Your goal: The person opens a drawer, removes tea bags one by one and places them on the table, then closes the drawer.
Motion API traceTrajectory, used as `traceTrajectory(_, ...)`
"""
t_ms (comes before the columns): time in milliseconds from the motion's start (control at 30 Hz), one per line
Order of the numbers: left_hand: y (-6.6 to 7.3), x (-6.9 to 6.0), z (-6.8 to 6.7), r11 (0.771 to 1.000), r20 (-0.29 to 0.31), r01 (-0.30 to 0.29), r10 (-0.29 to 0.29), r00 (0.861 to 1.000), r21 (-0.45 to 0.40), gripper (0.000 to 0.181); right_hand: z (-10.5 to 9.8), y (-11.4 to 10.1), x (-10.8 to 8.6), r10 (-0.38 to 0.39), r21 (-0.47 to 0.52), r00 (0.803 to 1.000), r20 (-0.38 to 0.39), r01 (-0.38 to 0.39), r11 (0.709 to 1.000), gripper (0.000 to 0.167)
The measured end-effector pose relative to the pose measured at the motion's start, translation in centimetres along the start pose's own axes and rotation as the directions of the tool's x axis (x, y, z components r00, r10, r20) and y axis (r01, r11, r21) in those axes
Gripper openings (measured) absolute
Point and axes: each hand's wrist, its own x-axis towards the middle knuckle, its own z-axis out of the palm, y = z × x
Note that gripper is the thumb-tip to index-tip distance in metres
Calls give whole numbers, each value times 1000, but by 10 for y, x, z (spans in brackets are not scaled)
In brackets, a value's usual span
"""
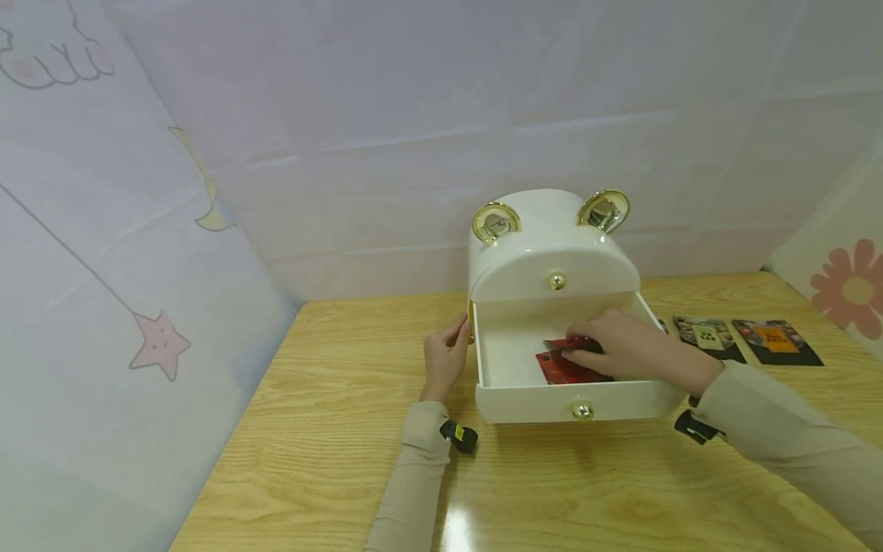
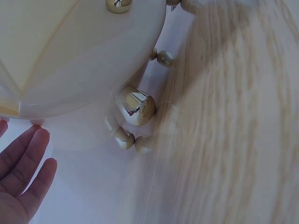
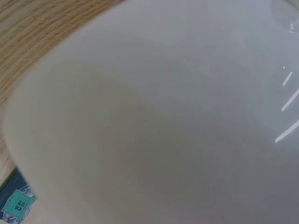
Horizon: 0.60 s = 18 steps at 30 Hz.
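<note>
A white storage box (image 1: 545,222) with gold-rimmed ears stands on the table, its lower drawer (image 1: 524,405) pulled out. Inside the drawer my right hand (image 1: 624,345) pinches a red packet (image 1: 585,344) between thumb and fingers, just above another red packet (image 1: 562,369) lying on the drawer floor. My left hand (image 1: 444,356) is at the box's left side. In the left wrist view its fingers (image 2: 35,144) are extended, fingertips touching the white shell's edge. The right wrist view is mostly filled by the blurred white drawer front (image 3: 163,116); the hand is hidden there.
Dark packets with coloured labels lie right of the box: one with a pale green label (image 1: 707,336), one with an orange label (image 1: 776,340), another partly hidden. Gold ball feet (image 2: 138,106) hold the box off the wooden table (image 1: 331,429). A cloth backdrop (image 1: 386,192) hangs behind.
</note>
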Motion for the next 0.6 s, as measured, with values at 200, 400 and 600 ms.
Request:
traceTrajectory(200, -23, 1, 4, 1000, -10, -5, 6, 1000, 16, 28, 0, -3, 0, 68, -27, 997, 27, -67, 997, 11)
traceTrajectory(400, -26, 1, 4, 1000, -4, -23, 23, 1000, 7, 30, -1, -3, -2, 99, 19, 994, 38, -100, 995, 12)
traceTrajectory(600, -24, 1, 4, 999, -10, -31, 31, 999, 8, 29, 0, 0, -3, 95, 25, 995, 29, -96, 995, 11)
